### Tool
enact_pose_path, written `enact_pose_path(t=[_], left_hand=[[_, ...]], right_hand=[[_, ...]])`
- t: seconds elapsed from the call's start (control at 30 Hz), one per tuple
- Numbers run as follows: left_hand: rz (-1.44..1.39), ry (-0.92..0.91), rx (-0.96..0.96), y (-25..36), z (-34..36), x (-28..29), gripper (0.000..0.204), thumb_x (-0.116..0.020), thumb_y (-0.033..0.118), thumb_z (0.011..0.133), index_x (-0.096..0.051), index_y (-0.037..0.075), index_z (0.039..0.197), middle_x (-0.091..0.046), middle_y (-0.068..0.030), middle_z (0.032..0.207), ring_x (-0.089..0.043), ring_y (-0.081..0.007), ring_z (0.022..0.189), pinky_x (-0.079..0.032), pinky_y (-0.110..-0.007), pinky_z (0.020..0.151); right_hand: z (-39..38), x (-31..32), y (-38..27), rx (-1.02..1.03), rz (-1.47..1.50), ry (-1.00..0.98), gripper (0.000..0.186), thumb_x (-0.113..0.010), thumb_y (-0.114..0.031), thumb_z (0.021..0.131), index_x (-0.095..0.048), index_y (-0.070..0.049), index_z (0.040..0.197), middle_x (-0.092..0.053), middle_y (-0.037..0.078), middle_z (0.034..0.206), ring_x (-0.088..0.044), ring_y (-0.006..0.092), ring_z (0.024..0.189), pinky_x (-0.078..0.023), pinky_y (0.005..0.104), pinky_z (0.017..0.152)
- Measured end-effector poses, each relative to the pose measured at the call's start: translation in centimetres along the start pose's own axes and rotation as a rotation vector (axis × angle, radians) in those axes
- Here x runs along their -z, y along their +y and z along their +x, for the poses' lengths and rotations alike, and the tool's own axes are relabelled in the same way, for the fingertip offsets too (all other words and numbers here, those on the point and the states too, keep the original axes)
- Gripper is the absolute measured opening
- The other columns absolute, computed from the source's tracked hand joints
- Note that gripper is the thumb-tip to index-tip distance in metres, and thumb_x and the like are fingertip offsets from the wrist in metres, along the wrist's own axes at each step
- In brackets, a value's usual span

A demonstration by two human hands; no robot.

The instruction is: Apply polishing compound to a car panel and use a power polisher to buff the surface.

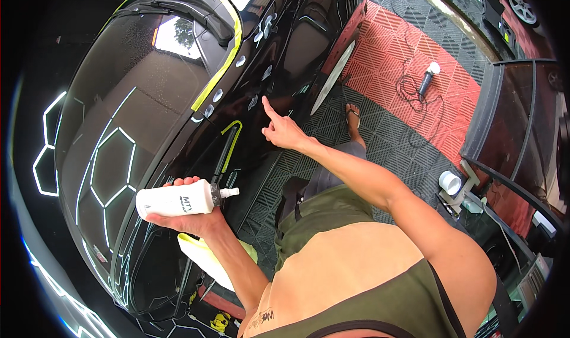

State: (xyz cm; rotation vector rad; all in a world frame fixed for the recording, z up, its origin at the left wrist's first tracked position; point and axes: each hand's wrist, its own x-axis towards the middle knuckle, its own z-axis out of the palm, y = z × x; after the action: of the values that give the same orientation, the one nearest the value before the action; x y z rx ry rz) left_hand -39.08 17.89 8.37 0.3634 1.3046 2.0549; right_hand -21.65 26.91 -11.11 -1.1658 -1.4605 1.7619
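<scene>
While left hand (202, 221) clasps white cylindrical plastic bottle (173, 201) beside glossy black car (172, 115), empty right hand (285, 132), index extended near its flank, should probably touch lightly.

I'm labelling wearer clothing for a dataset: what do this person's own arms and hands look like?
The left hand and right hand are both ungloved, and no wristwatch shows. The arms are uncovered by sleeves: the top is sleeveless, with olive-green areas and dark edging. A small dark marking shows near the left shoulder; whether on skin or cloth is unclear.
</scene>
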Motion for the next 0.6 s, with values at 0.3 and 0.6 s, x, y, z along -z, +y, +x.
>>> enact_pose_path(t=[0.3, 0.6], left_hand=[[-0.111, -0.129, 0.11, -0.5, -0.8, 0.1, 0.076, -0.059, 0.076, 0.081, -0.06, 0.003, 0.101, -0.065, -0.0111, 0.086, -0.065, -0.0252, 0.078, -0.056, -0.04, 0.077], [-0.107, -0.144, 0.111, -1.2, -0.6, -0.7, 0.073, -0.061, 0.073, 0.083, -0.059, 0.004, 0.103, -0.064, -0.0095, 0.09, -0.066, -0.0239, 0.08, -0.056, -0.04, 0.077]], right_hand=[[2.5, 3.1, 0.3, -0.023, -0.079, 0.084, 0.088, -0.054, -0.012, 0.084, -0.007, -0.013, 0.159, -0.063, 0.015, 0.059, -0.06, 0.0257, 0.047, -0.054, 0.0386, 0.058], [5.1, 9.0, -1.3, -0.018, -0.099, 0.08, 0.085, -0.054, -0.013, 0.086, -0.013, -0.014, 0.159, -0.068, 0.011, 0.067, -0.063, 0.0186, 0.051, -0.055, 0.0336, 0.05]])
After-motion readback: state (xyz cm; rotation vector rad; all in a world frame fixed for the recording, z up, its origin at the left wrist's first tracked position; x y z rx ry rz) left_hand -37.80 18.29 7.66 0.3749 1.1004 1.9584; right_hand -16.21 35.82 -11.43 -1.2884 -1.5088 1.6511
